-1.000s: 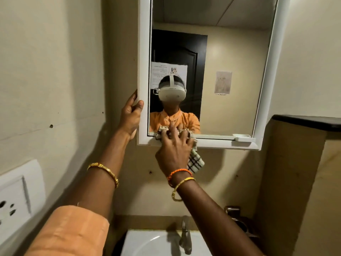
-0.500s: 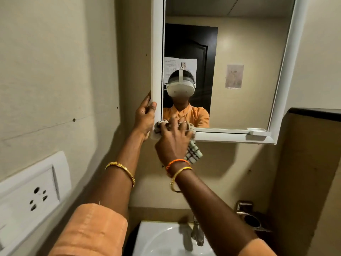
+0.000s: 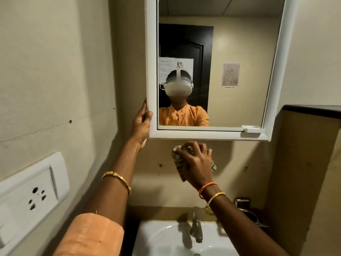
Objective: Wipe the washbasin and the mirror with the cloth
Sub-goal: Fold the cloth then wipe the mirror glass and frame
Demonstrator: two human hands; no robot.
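Observation:
A white-framed mirror (image 3: pixel 239 43) hangs on the beige wall above the white washbasin (image 3: pixel 156 237). My left hand (image 3: pixel 141 124) grips the frame's lower left corner, thumb on the front edge. Just below the frame's bottom edge, my right hand (image 3: pixel 197 161) is closed around a bunched checked cloth (image 3: pixel 178 161), clear of the mirror glass. The cloth's ends stick out on both sides of the fist. A person in an orange top with a white headset is reflected in the glass.
A metal tap (image 3: pixel 196 228) stands at the basin's back edge. A white socket plate (image 3: pixel 31 196) is on the left wall. A metal holder (image 3: pixel 247 211) sits right of the tap, under a dark-topped ledge (image 3: pixel 311 110). A small white handle (image 3: pixel 251 128) sits on the mirror's lower right.
My right hand with the cloth has dropped from the mirror's bottom edge to the wall below it. My left hand stays on the frame corner. The view has shifted left and downward.

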